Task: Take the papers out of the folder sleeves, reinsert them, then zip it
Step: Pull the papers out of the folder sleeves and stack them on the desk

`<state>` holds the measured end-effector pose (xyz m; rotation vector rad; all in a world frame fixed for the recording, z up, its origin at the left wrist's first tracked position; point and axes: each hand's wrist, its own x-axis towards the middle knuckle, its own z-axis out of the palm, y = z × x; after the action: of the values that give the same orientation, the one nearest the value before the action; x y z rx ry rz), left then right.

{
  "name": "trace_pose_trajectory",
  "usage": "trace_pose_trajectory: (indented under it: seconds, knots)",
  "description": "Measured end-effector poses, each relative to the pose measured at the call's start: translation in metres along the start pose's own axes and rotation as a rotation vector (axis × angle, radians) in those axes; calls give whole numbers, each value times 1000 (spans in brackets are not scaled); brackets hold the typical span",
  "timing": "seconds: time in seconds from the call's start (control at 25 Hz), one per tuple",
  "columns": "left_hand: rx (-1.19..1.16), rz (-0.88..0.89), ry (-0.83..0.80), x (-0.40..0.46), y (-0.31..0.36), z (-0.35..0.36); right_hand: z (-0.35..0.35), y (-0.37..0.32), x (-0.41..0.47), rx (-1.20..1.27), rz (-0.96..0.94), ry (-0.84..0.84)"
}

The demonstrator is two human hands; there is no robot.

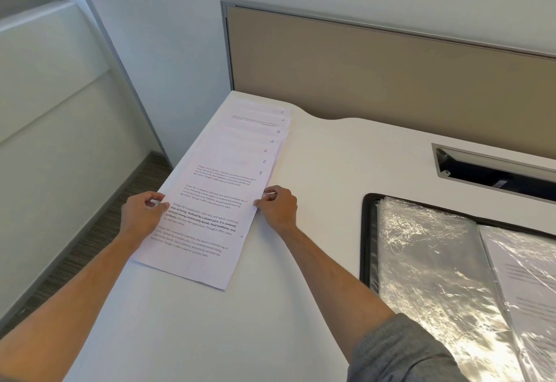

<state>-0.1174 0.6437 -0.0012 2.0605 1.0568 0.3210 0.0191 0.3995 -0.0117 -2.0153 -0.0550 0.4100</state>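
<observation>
Several printed papers (228,171) lie fanned in a staggered row on the left part of the white desk, each numbered by hand at its right corner. My left hand (144,213) pinches the left edge of the nearest sheet (195,240). My right hand (278,208) pinches its right edge. The black zip folder (365,246) lies open at the right, its shiny clear sleeves (427,261) spread out. One sleeve at the far right holds a printed page (529,279).
The white desk (316,156) ends at its left edge just beside the papers, with floor below. A beige partition panel (391,72) stands along the back. A metal cable slot (493,168) is set into the desk behind the folder.
</observation>
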Motion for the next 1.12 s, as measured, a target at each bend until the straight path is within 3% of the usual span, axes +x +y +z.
trace_pose_trajectory:
  seconds: [0.28,0.48,0.84,1.12]
  knots:
    - [161,110,67,-17,4,2,-24,13,-17,21,-45,-25]
    - [202,320,194,-52,13,17,-77,21,-49,-13,-201,21]
    - [77,566,34,-161,73,97,-206,64,-94,-157,-292,77]
    - [-27,757,-165,-272,141,199,-346,158,-144,-220,-48,269]
